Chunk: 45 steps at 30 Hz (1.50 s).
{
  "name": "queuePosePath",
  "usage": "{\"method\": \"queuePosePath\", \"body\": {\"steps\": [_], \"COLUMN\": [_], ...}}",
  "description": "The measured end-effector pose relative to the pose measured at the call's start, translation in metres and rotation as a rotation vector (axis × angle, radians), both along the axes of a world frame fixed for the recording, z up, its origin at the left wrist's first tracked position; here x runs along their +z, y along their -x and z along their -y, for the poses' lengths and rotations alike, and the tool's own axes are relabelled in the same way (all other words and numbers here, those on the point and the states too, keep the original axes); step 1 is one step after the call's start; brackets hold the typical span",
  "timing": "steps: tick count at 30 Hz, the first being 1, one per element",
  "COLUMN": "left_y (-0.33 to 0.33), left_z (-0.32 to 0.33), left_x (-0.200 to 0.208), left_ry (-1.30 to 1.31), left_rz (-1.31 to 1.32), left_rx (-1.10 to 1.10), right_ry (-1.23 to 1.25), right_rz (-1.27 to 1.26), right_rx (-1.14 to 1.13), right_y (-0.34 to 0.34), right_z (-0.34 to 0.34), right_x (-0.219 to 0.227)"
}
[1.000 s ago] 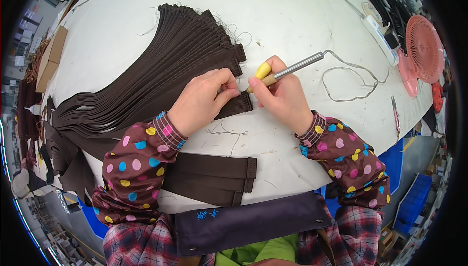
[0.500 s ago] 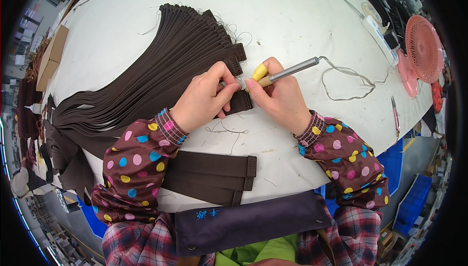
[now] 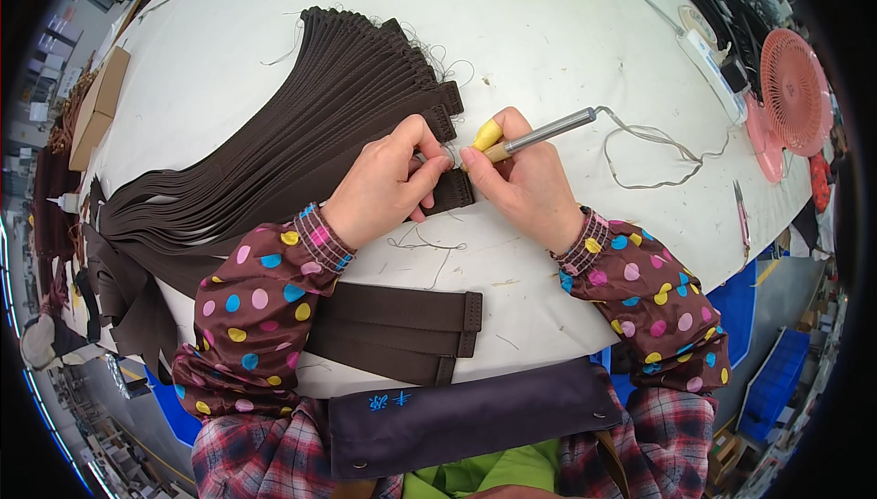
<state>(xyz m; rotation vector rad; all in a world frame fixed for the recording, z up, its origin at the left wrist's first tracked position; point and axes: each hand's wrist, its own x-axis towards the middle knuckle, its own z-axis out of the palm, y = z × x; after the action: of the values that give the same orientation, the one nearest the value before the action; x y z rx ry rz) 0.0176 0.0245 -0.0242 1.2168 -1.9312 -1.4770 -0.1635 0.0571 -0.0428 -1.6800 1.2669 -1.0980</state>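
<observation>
My left hand (image 3: 391, 175) is closed, its thumb and index finger pinched at the end of a dark brown strap (image 3: 454, 193), where fine thread (image 3: 449, 146) shows by the fingertips. A corded soldering iron (image 3: 551, 130) with a silver barrel and tan front part is held in my right hand (image 3: 528, 184). One right finger wears a yellow finger cover (image 3: 488, 135). The iron's tip points at the strap end and is hidden by the fingers. A fan of many brown straps (image 3: 301, 124) spreads beyond my left hand, with loose threads at the stitched ends.
More brown straps (image 3: 393, 325) lie near me on the white table (image 3: 585, 42). Grey cord (image 3: 653, 185) loops right toward a power strip (image 3: 713, 74). A pink fan (image 3: 793, 92) and thread snips (image 3: 741, 216) are at the right. A cardboard box (image 3: 99, 108) stands left.
Both hands stay almost in place. The straps and the iron have shifted only very slightly.
</observation>
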Motion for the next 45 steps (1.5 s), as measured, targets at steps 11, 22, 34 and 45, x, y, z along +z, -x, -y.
{"method": "queuePosePath", "body": {"steps": [11, 22, 34, 45], "left_y": [-0.008, -0.017, -0.006, -0.007], "left_z": [0.000, -0.009, -0.021, -0.007], "left_x": [0.005, 0.018, 0.008, 0.003], "left_ry": [0.465, 0.669, 0.578, 0.465], "left_rz": [0.189, 0.525, 0.394, 0.186], "left_rx": [-0.040, -0.177, -0.201, -0.322], "right_ry": [-0.022, 0.251, -0.221, -0.263], "right_rz": [0.151, -0.262, 0.266, 0.259], "right_rx": [0.014, 0.052, 0.047, 0.070], "right_y": [0.006, 0.012, 0.027, 0.018], "right_z": [0.000, 0.001, -0.024, -0.027], "right_x": [0.002, 0.000, 0.011, 0.007]}}
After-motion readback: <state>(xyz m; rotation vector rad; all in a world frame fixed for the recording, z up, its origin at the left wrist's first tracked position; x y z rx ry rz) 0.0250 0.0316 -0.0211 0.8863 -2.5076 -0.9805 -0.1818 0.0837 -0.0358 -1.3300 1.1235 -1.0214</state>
